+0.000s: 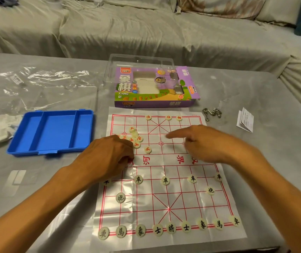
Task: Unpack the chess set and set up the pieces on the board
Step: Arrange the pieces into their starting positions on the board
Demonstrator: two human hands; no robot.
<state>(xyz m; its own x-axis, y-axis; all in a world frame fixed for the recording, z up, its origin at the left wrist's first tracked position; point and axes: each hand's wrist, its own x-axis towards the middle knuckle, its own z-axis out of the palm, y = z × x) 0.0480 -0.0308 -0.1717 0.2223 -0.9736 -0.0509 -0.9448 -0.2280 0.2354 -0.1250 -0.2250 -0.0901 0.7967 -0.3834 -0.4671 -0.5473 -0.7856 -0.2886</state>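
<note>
The paper xiangqi board (164,203) lies on the table in front of me. Black-lettered pieces (170,228) fill the near row, with two cannons and a row of soldiers (165,180) ahead of them. Three red-lettered pieces (168,117) stand on the far row. A loose heap of red pieces (137,138) lies on the far left of the board. My left hand (107,154) rests beside that heap with its fingers curled and the tips hidden. My right hand (206,143) hovers over the far half, blurred, with its index finger stretched to the left.
A blue compartment tray (36,132) sits left of the board. The purple game box (155,88) and its clear lid (113,70) stand beyond it. Plastic wrapping (36,84) lies far left; metal rings (211,113) and a folded leaflet (245,120) lie to the right. A covered sofa stands behind the table.
</note>
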